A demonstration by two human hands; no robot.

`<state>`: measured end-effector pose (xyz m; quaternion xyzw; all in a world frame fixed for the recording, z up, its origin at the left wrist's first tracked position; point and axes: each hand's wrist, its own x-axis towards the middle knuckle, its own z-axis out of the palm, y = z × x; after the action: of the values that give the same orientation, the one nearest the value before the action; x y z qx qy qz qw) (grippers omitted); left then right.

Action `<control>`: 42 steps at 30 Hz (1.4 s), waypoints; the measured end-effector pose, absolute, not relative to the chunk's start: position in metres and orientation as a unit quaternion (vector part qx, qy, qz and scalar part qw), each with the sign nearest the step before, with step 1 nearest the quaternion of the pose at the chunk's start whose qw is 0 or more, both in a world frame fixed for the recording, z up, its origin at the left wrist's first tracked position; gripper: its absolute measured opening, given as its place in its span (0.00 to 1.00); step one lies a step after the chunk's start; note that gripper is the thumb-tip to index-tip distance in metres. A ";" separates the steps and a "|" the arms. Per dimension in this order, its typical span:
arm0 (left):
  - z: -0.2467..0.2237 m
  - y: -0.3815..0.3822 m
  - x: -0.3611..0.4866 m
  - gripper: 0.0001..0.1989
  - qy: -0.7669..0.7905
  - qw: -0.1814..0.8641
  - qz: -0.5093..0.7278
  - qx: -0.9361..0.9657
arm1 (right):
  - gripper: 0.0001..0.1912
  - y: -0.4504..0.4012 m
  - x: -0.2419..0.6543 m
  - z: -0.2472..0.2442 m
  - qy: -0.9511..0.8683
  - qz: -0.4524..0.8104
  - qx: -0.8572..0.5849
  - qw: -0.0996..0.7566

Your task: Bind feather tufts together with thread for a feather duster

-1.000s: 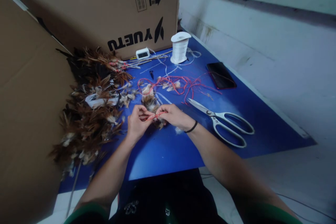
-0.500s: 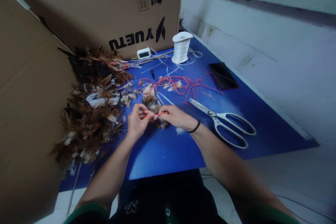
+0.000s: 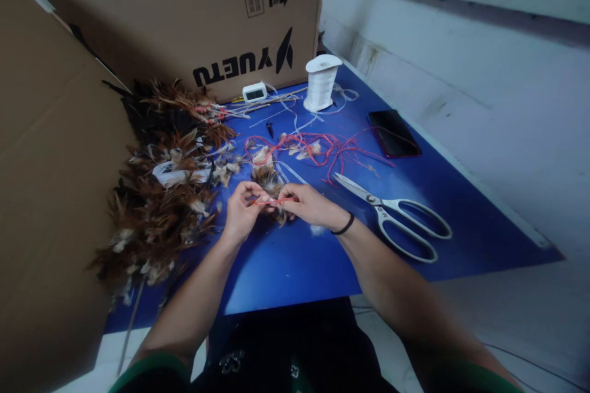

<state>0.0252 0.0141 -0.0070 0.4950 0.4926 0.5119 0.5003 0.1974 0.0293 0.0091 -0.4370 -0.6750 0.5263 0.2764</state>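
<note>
My left hand (image 3: pixel 243 207) and my right hand (image 3: pixel 308 203) are close together over the blue table, fingers pinched. Between them runs a short red string (image 3: pixel 271 201), with one end in each hand. Just behind and under my fingers lies a bunch of brown and cream feathers (image 3: pixel 267 179); whether the string goes around it I cannot tell. A black band circles my right wrist. Beyond the hands, loose red strings (image 3: pixel 318 148) lie tangled with small fluffy feathers. Large scissors (image 3: pixel 382 202) rest partly open to the right of my right hand.
Brown feathers (image 3: pixel 161 221) are heaped along the left side, against a cardboard box (image 3: pixel 152 18). At the back stand a spool of white ribbon (image 3: pixel 320 86) and a small white digital display (image 3: pixel 254 93). A phone (image 3: pixel 394 134) lies at the right, near the wall.
Both hands stay nearly in place, still pinching the red string, with only small finger movements. The whole view has shifted slightly.
</note>
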 end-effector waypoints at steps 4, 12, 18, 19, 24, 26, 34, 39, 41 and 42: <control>-0.005 0.014 0.029 0.19 0.489 0.525 0.519 0.464 | 0.02 0.029 0.196 0.011 -0.628 0.584 -0.420 0.297; -0.004 0.014 0.029 0.20 0.506 0.510 0.525 0.457 | 0.03 0.028 0.196 0.006 -0.664 0.544 -0.409 0.310; -0.003 0.014 0.030 0.21 0.503 0.514 0.517 0.465 | 0.03 0.029 0.197 0.007 -0.719 0.470 -0.425 0.286; -0.004 0.014 0.030 0.21 0.501 0.515 0.516 0.466 | 0.03 0.028 0.197 0.008 -0.726 0.459 -0.430 0.279; -0.006 0.014 0.029 0.21 0.501 0.514 0.513 0.471 | 0.04 0.027 0.198 0.013 -0.754 0.423 -0.438 0.247; -0.007 0.015 0.028 0.21 0.499 0.511 0.515 0.474 | 0.04 0.027 0.198 0.014 -0.763 0.416 -0.432 0.242; -0.011 0.018 0.025 0.22 0.505 0.494 0.518 0.482 | 0.03 0.026 0.198 0.013 -0.764 0.427 -0.419 0.239; -0.006 0.017 0.025 0.25 0.478 0.575 0.512 0.423 | 0.03 0.027 0.195 0.011 -0.635 0.574 -0.424 0.296; -0.003 0.015 0.027 0.24 0.465 0.624 0.492 0.391 | 0.04 0.028 0.193 0.014 -0.580 0.618 -0.438 0.299; -0.002 0.014 0.028 0.22 0.462 0.641 0.478 0.384 | 0.04 0.028 0.192 0.015 -0.565 0.628 -0.443 0.299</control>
<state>0.0279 0.0138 -0.0021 0.3839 0.4620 0.4776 0.6412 0.1924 0.0276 0.0153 -0.4435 -0.5650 0.6285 0.2986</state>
